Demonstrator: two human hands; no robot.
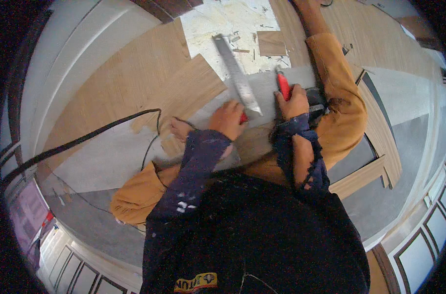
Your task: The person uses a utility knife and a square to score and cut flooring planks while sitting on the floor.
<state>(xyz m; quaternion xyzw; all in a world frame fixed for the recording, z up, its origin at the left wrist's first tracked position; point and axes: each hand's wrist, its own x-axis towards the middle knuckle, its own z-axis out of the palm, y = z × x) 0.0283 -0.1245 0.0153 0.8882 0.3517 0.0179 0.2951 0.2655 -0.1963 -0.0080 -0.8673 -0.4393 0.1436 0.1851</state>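
Note:
My right hand (295, 102) is wrapped round a red utility knife (283, 84), whose metal tip points away from me. To its left, my left hand (227, 120) is closed on a red part at the near end of a long metal straightedge, perhaps a square (235, 68). That tool is blurred and slants away to the upper left; its exact kind is unclear. Pale grey underlay (262, 83) lies under both hands. Wood-grain planks (196, 81) border it on the left.
A white, stained patch (223, 19) ahead holds scraps and a small square offcut (272, 44). A black cable (86, 134) runs in from the left. Cut planks (377, 127) lie at right. My legs in orange-brown trousers (340, 98) flank the work, and a dark object (315, 100) sits beside my right hand.

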